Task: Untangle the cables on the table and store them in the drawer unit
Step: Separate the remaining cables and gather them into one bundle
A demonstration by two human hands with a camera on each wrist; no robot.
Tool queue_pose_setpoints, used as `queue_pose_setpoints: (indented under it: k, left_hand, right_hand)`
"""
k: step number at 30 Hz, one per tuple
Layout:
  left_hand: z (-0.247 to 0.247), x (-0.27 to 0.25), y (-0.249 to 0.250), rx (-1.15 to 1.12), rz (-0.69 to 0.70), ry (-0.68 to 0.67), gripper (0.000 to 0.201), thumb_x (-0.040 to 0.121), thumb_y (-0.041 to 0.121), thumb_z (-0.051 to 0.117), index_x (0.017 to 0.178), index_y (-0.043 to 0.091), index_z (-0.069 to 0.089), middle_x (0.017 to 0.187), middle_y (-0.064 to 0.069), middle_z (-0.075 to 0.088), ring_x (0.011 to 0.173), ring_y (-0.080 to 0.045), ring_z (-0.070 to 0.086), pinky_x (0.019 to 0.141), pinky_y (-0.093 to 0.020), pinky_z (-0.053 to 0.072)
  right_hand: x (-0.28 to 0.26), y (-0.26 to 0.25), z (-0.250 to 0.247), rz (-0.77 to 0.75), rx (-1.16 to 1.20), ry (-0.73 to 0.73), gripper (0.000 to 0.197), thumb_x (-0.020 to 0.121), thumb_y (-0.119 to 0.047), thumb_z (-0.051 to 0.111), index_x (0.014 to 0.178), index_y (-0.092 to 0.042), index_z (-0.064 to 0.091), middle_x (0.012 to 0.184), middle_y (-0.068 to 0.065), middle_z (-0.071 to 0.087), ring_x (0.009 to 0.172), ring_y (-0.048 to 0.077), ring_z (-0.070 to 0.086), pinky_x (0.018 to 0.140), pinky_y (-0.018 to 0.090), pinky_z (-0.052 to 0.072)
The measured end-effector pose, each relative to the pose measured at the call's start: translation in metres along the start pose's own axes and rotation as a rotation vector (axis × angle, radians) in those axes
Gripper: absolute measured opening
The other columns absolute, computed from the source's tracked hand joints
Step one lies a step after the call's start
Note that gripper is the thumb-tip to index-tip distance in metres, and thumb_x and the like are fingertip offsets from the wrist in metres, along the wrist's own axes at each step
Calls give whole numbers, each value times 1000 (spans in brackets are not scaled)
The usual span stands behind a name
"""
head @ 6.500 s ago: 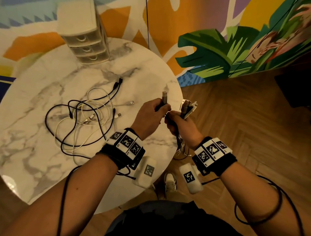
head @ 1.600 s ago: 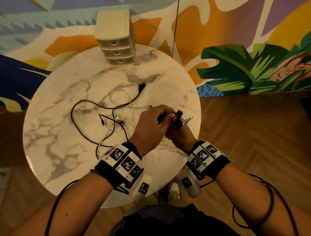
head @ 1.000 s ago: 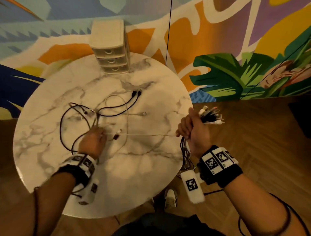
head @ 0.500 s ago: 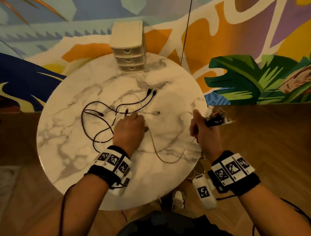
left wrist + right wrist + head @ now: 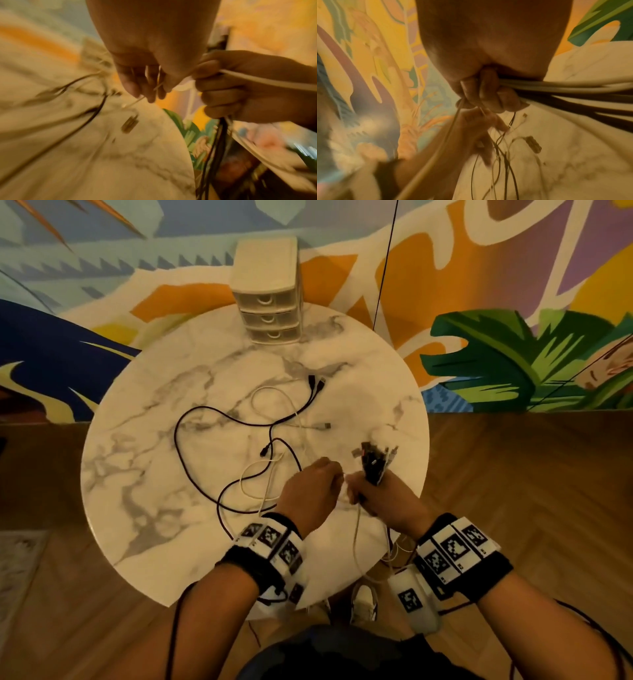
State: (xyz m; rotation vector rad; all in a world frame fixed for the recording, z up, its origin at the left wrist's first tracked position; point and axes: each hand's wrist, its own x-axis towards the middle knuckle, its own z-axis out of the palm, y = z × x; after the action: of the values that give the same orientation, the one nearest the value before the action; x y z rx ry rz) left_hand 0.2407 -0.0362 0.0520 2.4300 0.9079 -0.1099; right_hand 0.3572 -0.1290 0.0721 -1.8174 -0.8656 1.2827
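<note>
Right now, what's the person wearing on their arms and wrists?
Both forearms are bare, with no sleeves. Each wrist carries a black wristband topped with white square tiles printed with black coded markers. A white rounded camera pod with its own black marker hangs under the right wrist; a similar one sits under the left. Thin black cables run back along both arms.

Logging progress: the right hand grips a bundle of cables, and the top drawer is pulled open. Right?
Not quite. The right hand does grip the cable bundle, but the head view shows all three drawers of the drawer unit closed, top one included.
</note>
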Motion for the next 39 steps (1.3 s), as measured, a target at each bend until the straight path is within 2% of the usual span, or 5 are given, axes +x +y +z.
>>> queue_pose_setpoints:
  k: [3,7,22,31,39]
  left_hand:
    - [27,0,-45,-491,-316,-155,13,95,14,47,85,13,56,81,-9,62,59,-23,60,54,-35,52]
    - [7,12,-119,-241,-475,94,15,92,18,49,90,10,61,93,-9,66,83,-29,65,72,-42,55]
    - [-81,26,-129,-271,-325,544,39,98,30,42,85,5,69,87,-16,69,84,-32,62,75,-35,45]
    - [-62,7,-20,237,42,334,33,96,39,42,89,18,65,90,-3,64,83,-26,61,62,-36,48]
    - [-11,-10,4,234,109,162,23,97,33,43,100,18,62,97,2,59,80,-23,60,61,-35,48]
  right_hand:
    - [0,-5,-23,7,166,203,38,95,-22,49,57,-17,49,55,2,44,45,10,36,50,25,30]
    - [-10,-12,-71,-61,305,448,38,97,-17,45,58,-17,44,54,3,40,43,11,34,45,24,28]
    - [-18,29,-138,-190,672,1309,40,93,-39,53,116,-7,48,71,-7,53,63,1,53,62,16,44]
    - [-8,-32,-22,-159,180,312,35,97,-32,47,69,-24,66,53,-4,61,41,3,44,52,20,29]
    - [23,-15,1,-15,255,319,33,96,-26,47,72,-22,69,37,-17,48,44,1,47,56,22,30]
